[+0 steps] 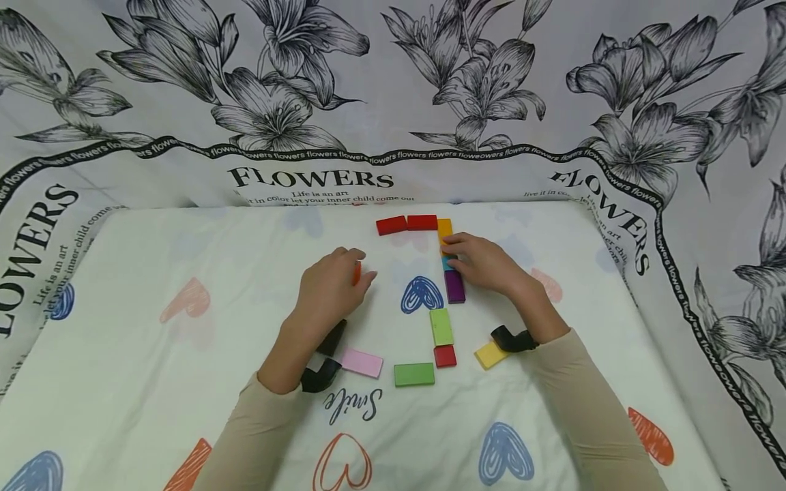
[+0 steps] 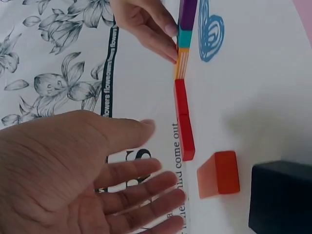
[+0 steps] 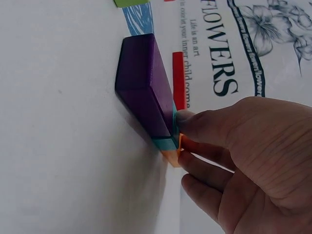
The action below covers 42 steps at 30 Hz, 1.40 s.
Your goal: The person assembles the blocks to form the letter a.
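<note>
My left hand (image 1: 331,290) is spread with loose fingers beside a small orange-red block (image 2: 218,174), which stands on the cloth just off the fingertips. A dark block (image 2: 282,197) stands nearer the wrist. My right hand (image 1: 485,262) reaches into a row of blocks. Its thumb touches a small teal block (image 3: 165,143), while the fingers rest against the yellow-orange block (image 1: 445,228). A purple block (image 1: 455,286) adjoins the teal one. From the row's far end, two red blocks (image 1: 421,223) run leftward.
Nearer me lie a light green block (image 1: 441,327), a small red block (image 1: 445,355), a green block (image 1: 414,374) and a pink block (image 1: 362,363). A yellow block (image 1: 491,354) is by the right wrist. Printed white cloth (image 1: 202,382) covers the table.
</note>
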### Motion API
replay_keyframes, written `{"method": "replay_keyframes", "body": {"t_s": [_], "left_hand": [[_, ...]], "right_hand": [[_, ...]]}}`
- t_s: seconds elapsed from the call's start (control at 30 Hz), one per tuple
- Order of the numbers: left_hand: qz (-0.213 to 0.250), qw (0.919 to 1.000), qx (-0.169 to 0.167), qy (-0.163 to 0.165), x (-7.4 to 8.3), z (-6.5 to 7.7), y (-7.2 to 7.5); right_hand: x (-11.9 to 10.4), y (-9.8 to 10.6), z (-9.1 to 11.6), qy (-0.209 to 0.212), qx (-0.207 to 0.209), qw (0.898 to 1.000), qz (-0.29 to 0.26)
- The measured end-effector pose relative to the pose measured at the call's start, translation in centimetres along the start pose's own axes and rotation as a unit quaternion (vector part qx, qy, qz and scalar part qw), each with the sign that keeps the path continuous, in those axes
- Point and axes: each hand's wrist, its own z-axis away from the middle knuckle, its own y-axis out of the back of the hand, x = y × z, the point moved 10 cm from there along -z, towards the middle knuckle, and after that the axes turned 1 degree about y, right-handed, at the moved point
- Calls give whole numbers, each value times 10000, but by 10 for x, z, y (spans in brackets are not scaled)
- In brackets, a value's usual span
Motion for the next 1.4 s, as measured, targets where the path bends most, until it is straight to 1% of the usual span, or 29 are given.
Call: {"method": "replay_keyframes", "body": {"t_s": [0.1, 0.23, 0.43, 0.63, 0.87, 1.17, 1.4], "left_hand": [[-133, 9997, -52, 198, -10, 1, -1], [-303, 9986, -175, 392, -19, 2, -4], [-315, 9962, -373, 722, -30, 0, -5], [-211, 9964, -504, 647, -30, -2, -12], [-190, 9965, -508, 630, -30, -2, -16], [30, 9967, -495, 641, -31, -4, -16], [87, 9969, -547, 561, -31, -4, -16]], "right_hand": [[0, -1, 0, -69, -31, 10000, 3], [2, -1, 1, -101, -27, 9999, 26], [2, 0, 1, -59, 10, 10000, 45], [2, 0, 3, -73, 23, 10000, 21], [0, 1, 2, -53, 52, 10000, 30], [1, 1, 2, -17, 70, 9999, 102], [3, -1, 1, -50, 29, 10000, 60]]}}
